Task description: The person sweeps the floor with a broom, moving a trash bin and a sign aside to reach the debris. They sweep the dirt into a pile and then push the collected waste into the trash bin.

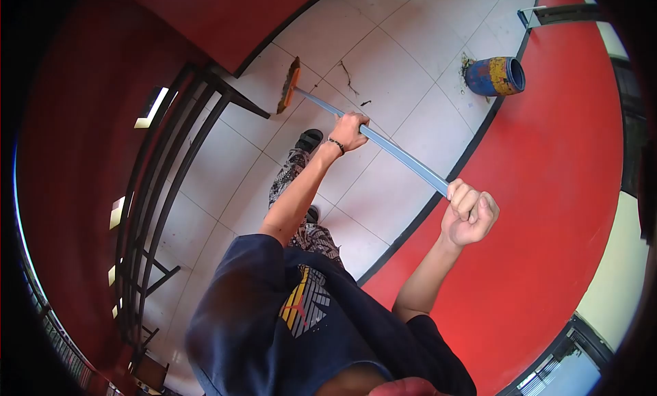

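A broom with a light blue-grey handle (407, 158) slants across the view. Its orange head (293, 81) with dark bristles rests at the floor, upper left of centre. Partway down the handle, my left hand (350, 131) is closed around it, a dark bracelet at the wrist. My right hand (471, 210) is wrapped in a fist about the handle's upper end. Thin twig-like debris (349, 78) and a small dark scrap (366, 102) lie on the tiles right of the broom head.
A blue and yellow barrel (489, 77) stands by the red wall (547, 163), with leafy bits around its base. Dark bench-like metal bars (195, 136) run along the left. White floor tiles (410, 61) lie ahead; my sandalled foot (310, 139) is below the broom.
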The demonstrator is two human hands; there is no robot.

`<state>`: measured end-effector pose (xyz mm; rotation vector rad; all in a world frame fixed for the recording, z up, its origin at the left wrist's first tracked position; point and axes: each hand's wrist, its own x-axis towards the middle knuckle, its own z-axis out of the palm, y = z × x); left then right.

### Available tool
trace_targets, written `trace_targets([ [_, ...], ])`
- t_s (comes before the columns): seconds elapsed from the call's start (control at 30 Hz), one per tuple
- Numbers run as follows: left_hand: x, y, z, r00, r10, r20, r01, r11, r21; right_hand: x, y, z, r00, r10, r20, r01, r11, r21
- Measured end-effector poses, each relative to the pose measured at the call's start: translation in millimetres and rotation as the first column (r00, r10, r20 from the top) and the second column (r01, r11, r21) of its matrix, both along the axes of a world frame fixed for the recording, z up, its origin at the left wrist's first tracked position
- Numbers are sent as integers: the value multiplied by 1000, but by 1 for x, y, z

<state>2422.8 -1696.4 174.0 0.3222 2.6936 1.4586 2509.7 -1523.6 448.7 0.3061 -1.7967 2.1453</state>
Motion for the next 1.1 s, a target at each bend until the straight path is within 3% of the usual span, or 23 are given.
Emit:
trace_targets([
  [0.1, -47, -35, -18, 995, 37, 96, -20, 985, -171, -71, 0, -46, 986, -85, 142, 111, 976, -189],
  [0.17, -84, -65, -56, 970, 58, 237, -18, 986, -165, -116, -16, -81, 977, -17, 214, 77, 959, -272],
  [0.3, -153, -119, -143, 958, 137, 252, -70, 963, -260, -204, -65, -155, 947, 138, 290, -67, 968, -243],
  [0.37, -176, -126, -162, 887, 75, 455, 68, 954, -292, -229, -79, -175, 928, 63, 367, 22, 974, -224],
  [0.47, -202, -76, -180, 912, 14, 410, 70, 980, -189, -255, -42, -160, 919, -45, 391, 120, 978, -169],
  [0.53, -218, -31, -146, 949, 42, 312, 9, 987, -160, -263, -15, -143, 932, -60, 357, 87, 994, -59],
  [0.6, -230, 30, -157, 970, 11, 242, -37, 994, 103, -269, 7, -112, 954, -111, 277, 110, 994, 21],
  [0.67, -247, 79, -107, 951, -61, 302, 28, 993, 115, -272, 36, -82, 967, -144, 209, 136, 989, 53],
  [0.73, -276, 128, -81, 899, -280, 336, 179, 937, 301, -278, 52, -49, 977, -130, 169, 110, 986, 126],
  [0.83, -288, 141, -49, 911, -293, 291, 188, 922, 339, -279, 61, -18, 986, -122, 115, 97, 974, 203],
  [0.87, -283, 145, -35, 903, -320, 285, 209, 910, 359, -277, 69, -7, 989, -92, 120, 80, 992, 103],
  [0.9, -276, 137, -18, 926, -259, 274, 172, 937, 304, -275, 76, 3, 991, -59, 118, 59, 998, -1],
  [0.97, -257, 116, 6, 949, -160, 273, 103, 972, 210, -266, 86, 18, 991, -46, 123, 49, 999, -21],
  [1.0, -244, 104, 11, 950, -125, 286, 77, 982, 172, -263, 90, 19, 990, 44, 136, -33, 996, -83],
  [1.07, -221, 72, 4, 917, -88, 389, 48, 993, 112, -261, 87, 8, 969, 153, 192, -124, 980, -155],
  [1.1, -207, 59, -8, 917, -40, 397, 7, 997, 83, -259, 82, -8, 963, 107, 247, -65, 983, -172],
])
